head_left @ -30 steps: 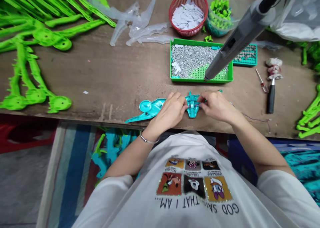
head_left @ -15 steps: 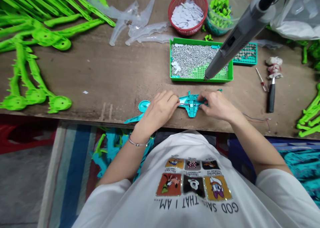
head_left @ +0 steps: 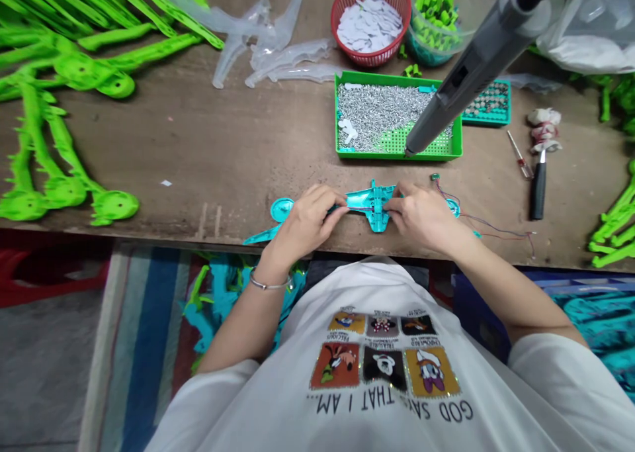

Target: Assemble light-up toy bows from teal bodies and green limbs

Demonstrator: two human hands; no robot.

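A turquoise plastic toy shell (head_left: 380,220) lies with its hollow side up on the table before me. A thin dark wire (head_left: 364,208) runs along its inside. My left hand (head_left: 312,219) pinches the wire at the shell's left part, thumb against forefinger. Closed at the shell's middle, my right hand (head_left: 424,215) presses its fingertips onto it and hides part of the right side. Whether wire is also under those fingers I cannot tell. Red and blue leads (head_left: 489,226) trail off to the right, near a small green circuit board (head_left: 435,177).
Beyond the shell sits a green tray (head_left: 399,154) of screws, with a grey electric screwdriver (head_left: 451,85) hanging over it. At right lie a small screwdriver (head_left: 520,155) and a hammer with a wrapped head (head_left: 538,187). Lime-green parts (head_left: 114,207) cover the left side.
My right hand has moved slightly left to the shell's middle, uncovering the circuit board and a turquoise round part. My left hand has drawn slightly left, showing more of the wire.
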